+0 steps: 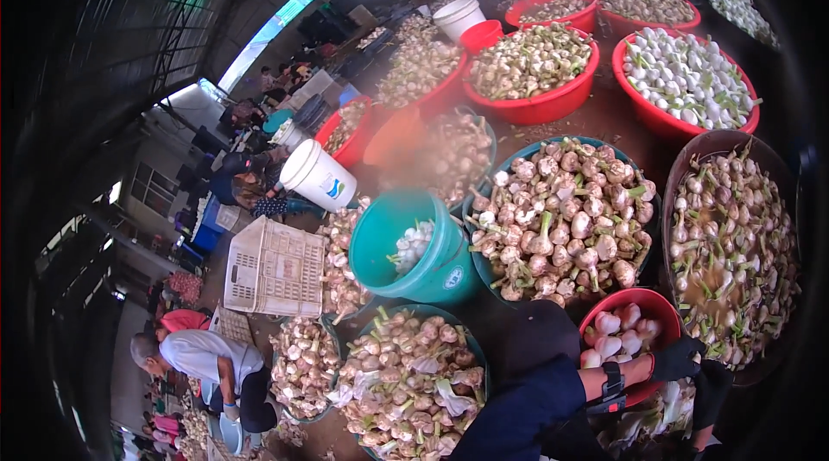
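At the lower right my left hand point(676, 359), in a black glove with a strap on the wrist, is held over the rim of a small red bucket point(658, 304). Its fingers are curled in; whatever they hold is hidden. Right beside it, almost touching, is my right hand point(712, 388), also black-gloved, dark against the rim of the picture, its fingers not distinct. Pinkish-white garlic bulbs point(609, 346) lie in the red bucket. Below my hands are pale garlic leaves or peelings point(652, 426). To the right stands a large dark tub point(671, 228) of stalked garlic in brownish water.
Around me stand a tub of untrimmed garlic point(561, 219), another heaped tub point(410, 383), and a teal bucket point(371, 245) with some white bulbs. Farther off are red basins point(531, 107), a white bucket point(315, 172), a plastic crate point(276, 267) and a bending person point(207, 362).
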Demonstrator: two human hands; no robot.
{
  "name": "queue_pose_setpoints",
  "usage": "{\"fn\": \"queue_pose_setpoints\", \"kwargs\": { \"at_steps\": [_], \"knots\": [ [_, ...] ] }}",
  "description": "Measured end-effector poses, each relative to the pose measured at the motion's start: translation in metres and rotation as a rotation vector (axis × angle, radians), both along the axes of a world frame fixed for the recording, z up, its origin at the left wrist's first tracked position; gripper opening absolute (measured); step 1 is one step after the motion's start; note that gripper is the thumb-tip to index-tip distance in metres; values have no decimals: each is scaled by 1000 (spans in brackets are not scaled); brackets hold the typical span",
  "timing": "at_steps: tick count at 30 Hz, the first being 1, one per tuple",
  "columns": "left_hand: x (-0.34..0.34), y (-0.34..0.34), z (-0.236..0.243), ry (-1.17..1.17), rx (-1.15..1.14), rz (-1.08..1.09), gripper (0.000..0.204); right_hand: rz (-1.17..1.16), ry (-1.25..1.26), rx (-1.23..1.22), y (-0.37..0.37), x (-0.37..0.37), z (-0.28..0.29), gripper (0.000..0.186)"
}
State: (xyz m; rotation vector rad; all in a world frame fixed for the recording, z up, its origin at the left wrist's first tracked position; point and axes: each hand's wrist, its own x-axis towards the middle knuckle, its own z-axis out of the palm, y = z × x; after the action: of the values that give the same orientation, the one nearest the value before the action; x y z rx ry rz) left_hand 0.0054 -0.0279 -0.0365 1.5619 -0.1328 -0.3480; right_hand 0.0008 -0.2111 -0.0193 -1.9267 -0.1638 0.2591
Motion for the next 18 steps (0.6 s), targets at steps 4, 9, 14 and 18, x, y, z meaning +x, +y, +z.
{"fn": "queue_pose_setpoints", "kwargs": {
  "at_steps": [4, 9, 14, 18],
  "knots": [
    [3, -1, -7, -243, 292, 180, 40, 115, -64, -28, -4, 25, -13, 18],
    [24, 32, 31, -79, 259, 39, 45, 212, -181, -318, 13, 44, -1, 31],
    [50, 42, 40, 145, 313, -47, 29, 100, -323, -395, 57, 48, 33, 34],
    [59, 26, -5, -90, 674, -178, 22, 149, -158, -283, 61, 63, 22, 37]
  ]
}}
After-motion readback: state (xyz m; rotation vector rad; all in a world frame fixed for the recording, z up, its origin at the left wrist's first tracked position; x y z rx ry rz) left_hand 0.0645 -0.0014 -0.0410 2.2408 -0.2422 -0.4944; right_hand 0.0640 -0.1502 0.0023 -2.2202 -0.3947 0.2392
